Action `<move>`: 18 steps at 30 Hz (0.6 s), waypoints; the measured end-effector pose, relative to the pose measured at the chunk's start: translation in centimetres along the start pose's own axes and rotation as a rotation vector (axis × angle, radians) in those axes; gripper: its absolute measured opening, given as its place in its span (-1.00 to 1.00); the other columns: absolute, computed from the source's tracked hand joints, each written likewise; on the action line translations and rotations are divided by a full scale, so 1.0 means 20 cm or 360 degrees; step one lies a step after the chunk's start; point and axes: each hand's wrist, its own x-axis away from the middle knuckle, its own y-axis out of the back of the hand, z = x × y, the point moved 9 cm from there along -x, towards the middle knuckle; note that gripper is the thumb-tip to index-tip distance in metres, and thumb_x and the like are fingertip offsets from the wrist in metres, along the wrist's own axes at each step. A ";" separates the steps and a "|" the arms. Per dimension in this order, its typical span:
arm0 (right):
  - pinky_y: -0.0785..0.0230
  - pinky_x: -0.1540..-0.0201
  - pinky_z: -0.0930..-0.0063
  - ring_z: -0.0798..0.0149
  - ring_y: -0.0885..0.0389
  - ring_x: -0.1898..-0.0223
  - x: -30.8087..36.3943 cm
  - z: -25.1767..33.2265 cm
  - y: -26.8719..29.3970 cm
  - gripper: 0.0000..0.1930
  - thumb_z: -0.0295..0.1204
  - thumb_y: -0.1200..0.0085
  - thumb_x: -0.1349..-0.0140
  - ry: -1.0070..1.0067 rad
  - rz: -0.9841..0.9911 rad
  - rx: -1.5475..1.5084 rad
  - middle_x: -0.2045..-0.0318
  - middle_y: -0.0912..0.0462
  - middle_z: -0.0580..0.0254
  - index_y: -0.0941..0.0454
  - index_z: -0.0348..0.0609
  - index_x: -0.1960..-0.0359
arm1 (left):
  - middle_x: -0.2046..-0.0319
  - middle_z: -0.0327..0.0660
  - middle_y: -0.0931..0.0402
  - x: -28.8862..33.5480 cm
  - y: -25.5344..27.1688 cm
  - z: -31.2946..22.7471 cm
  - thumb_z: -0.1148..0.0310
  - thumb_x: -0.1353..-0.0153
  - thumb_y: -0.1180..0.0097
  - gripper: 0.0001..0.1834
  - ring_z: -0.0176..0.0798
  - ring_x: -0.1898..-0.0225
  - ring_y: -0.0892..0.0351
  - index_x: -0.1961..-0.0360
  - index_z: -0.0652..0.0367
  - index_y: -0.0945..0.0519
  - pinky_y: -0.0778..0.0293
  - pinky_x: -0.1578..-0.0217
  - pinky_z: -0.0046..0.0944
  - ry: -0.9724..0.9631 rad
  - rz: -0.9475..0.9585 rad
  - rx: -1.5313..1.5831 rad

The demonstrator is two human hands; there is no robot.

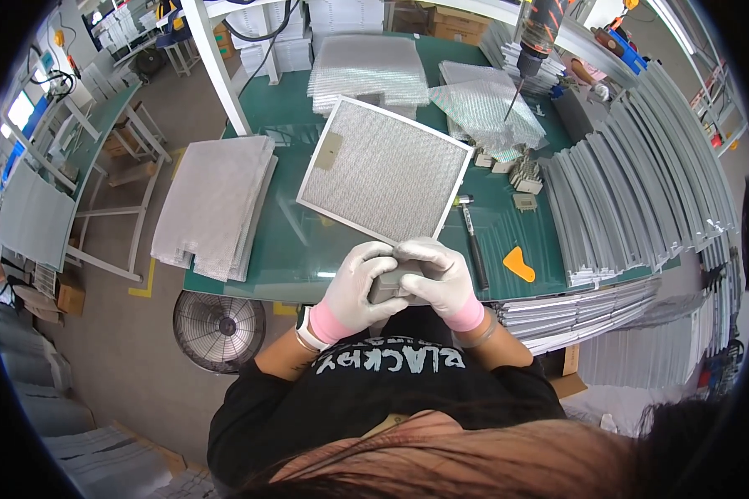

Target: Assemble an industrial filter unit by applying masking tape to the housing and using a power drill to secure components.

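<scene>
Close to my body, at the table's near edge, both white-gloved hands are closed around small grey pieces (384, 288). My left hand (351, 289) grips them from the left side. My right hand (438, 277) wraps them from the right, its thumb across them. The fingers cover much of the pieces, so their exact kind and number cannot be told. Just beyond the hands lies a framed mesh filter panel (395, 170), turned at an angle, with a small tan patch near its left edge. To its right are a hammer (474, 241) and an orange scraper (518, 264).
Small grey-beige metal pieces (525, 176) sit right of the panel. Mesh sheets (212, 200) are stacked left, more (366, 71) at the back. Grey frame strips (641, 183) line the right. A power screwdriver (534, 56) hangs overhead. A floor fan (220, 328) stands lower left. Another person's gloved hand (599, 90) shows at back right.
</scene>
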 end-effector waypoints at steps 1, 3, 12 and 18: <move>-0.36 -0.19 0.40 0.19 -0.55 -0.12 0.00 0.01 -0.01 -0.57 -0.64 -0.22 -0.09 -0.0005 -0.0001 -0.0002 -0.08 -0.58 0.04 -0.59 -0.27 -0.06 | -0.03 -0.01 -0.43 0.00 0.00 0.00 0.30 0.13 -0.45 -0.42 0.09 -0.10 -0.42 0.05 0.21 -0.50 -0.38 -0.13 -0.01 0.0005 0.0002 0.0002; -0.35 -0.21 0.39 0.19 -0.49 -0.19 0.01 -0.04 -0.04 -0.59 -0.63 -0.10 -0.17 -0.0269 -0.0112 -0.0246 -0.21 -0.46 0.00 -0.56 -0.30 -0.10 | -0.01 -0.01 -0.45 0.00 0.01 -0.02 0.30 0.12 -0.45 -0.44 0.09 -0.07 -0.44 0.07 0.21 -0.51 -0.39 -0.12 -0.01 -0.0037 -0.0027 -0.0052; -0.32 -0.23 0.38 0.24 -0.47 -0.18 0.01 -0.13 -0.01 -0.59 -0.50 0.05 -0.37 -0.0373 -0.0156 -0.0295 -0.27 -0.41 0.04 -0.41 -0.35 -0.23 | 0.00 0.00 -0.44 -0.01 -0.01 -0.02 0.35 0.07 -0.44 -0.48 0.08 -0.05 -0.45 0.07 0.18 -0.49 -0.39 -0.11 -0.03 -0.0031 0.0018 0.0072; -0.24 -0.31 0.33 0.17 -0.41 -0.22 0.00 -0.26 0.42 -0.48 -0.48 0.01 -0.37 -0.0179 -0.0766 0.0503 -0.26 -0.39 0.01 -0.23 -0.36 -0.33 | -0.06 0.03 -0.41 0.07 0.07 0.07 0.48 0.03 -0.33 -0.44 0.04 -0.11 -0.41 -0.03 0.11 -0.39 -0.36 -0.14 -0.03 -0.0019 -0.0088 0.0273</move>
